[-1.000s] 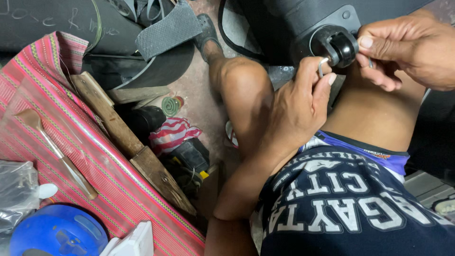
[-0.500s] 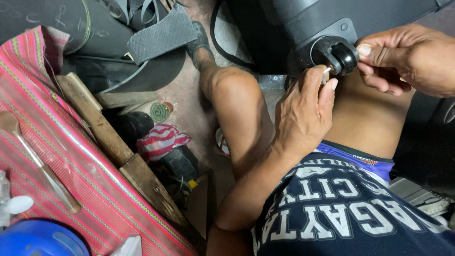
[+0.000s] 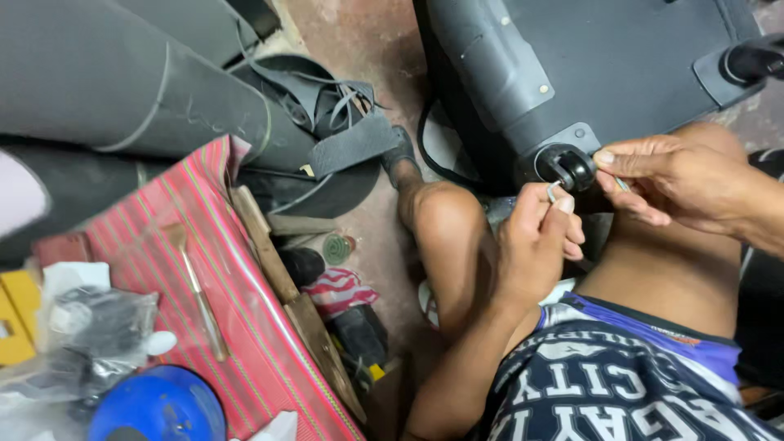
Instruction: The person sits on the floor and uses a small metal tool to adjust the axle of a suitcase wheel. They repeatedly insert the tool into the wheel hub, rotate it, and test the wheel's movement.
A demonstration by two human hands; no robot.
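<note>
In the upper right of the frame, the small black plastic caster wheel (image 3: pixel 567 167) sits in its bracket at the corner of the dark grey hard-shell suitcase (image 3: pixel 621 57). The left hand (image 3: pixel 535 245) pinches a small metal ring (image 3: pixel 554 191) between thumb and forefinger, just below the wheel. The right hand (image 3: pixel 678 180) pinches a thin pin-like piece beside the wheel's right side. The wheel looks stiff and light, best gripped by its rim; the ring seems tiny and easy to drop.

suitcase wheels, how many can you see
2: one wheel on the dark suitcase between the left hand and right hand, another wheel at the frame's upper right. Others may be hidden.
</note>
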